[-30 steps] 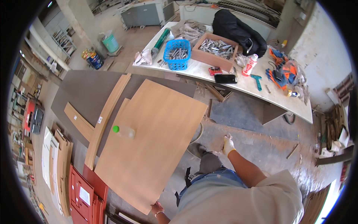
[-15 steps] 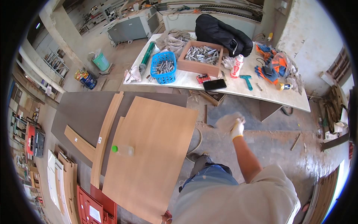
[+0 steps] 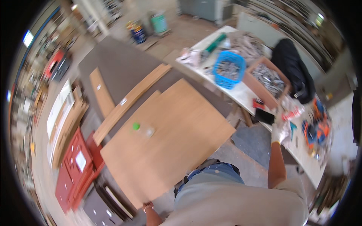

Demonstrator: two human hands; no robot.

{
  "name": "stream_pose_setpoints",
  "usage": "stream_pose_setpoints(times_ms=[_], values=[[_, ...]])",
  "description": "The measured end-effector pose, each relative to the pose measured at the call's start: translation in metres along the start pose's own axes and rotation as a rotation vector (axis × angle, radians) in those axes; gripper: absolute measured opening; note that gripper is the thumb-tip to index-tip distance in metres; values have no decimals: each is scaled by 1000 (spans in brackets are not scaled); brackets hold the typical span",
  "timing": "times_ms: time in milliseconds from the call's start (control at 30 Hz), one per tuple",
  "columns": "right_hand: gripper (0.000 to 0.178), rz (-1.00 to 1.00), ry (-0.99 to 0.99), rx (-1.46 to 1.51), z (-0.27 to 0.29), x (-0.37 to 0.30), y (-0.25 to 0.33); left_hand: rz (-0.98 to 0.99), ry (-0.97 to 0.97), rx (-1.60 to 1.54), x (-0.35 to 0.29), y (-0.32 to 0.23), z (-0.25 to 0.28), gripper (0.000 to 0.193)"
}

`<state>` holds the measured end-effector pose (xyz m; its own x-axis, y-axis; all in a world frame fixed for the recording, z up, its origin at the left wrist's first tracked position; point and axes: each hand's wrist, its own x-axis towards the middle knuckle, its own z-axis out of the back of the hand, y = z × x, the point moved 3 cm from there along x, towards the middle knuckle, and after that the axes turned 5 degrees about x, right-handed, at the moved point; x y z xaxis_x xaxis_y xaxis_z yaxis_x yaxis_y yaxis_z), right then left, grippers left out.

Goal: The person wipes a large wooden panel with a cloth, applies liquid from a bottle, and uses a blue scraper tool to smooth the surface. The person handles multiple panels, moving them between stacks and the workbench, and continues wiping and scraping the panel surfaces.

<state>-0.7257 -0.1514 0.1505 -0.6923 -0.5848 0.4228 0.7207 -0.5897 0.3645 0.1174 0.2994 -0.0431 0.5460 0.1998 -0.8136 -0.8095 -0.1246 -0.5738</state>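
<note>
A wood-grain panel (image 3: 177,150) lies on a dark brown board (image 3: 120,56). Bare, my left hand (image 3: 148,205) has its fingers closed on the panel's near edge. On top of the panel is a clear bottle (image 3: 150,132) with a green cap. My right hand (image 3: 277,135), in a white glove, is at the front edge of the white table (image 3: 249,92), just below a black phone (image 3: 264,116). A pale rag (image 3: 287,134) seems bunched in it, though motion smears the fingers. Close by are a turquoise scraper (image 3: 293,130) and a white-and-red bottle (image 3: 292,113).
Metal fittings fill a blue basket (image 3: 228,84) and a wooden box (image 3: 260,89) on the table. Beyond lie a black bag (image 3: 290,67) and orange-blue gloves (image 3: 318,124). Narrow wood strips (image 3: 130,98) lie left of the panel; red panels (image 3: 77,165) stand at lower left.
My view has swung to the right and tilted. The gloved right hand has moved from over the floor to the table's edge. My left hand, still at the panel's edge, shows more fully.
</note>
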Motion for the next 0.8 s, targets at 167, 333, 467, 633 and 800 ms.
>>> stream_pose_setpoints(times_ms=[167,333,467,633,800], values=[[83,649,142,218,-27,-111,167,58,-24,-306,6,17,34,22],[68,1009,865,777,-34,-296,339,74,-70,-323,12,40,38,22],[62,1285,935,891,35,-377,506,83,-38,-342,8,46,51,20],[53,1429,950,469,42,-426,596,95,93,-348,15,50,49,20],[27,1104,957,628,8,-381,559,64,88,-277,12,45,57,20]])
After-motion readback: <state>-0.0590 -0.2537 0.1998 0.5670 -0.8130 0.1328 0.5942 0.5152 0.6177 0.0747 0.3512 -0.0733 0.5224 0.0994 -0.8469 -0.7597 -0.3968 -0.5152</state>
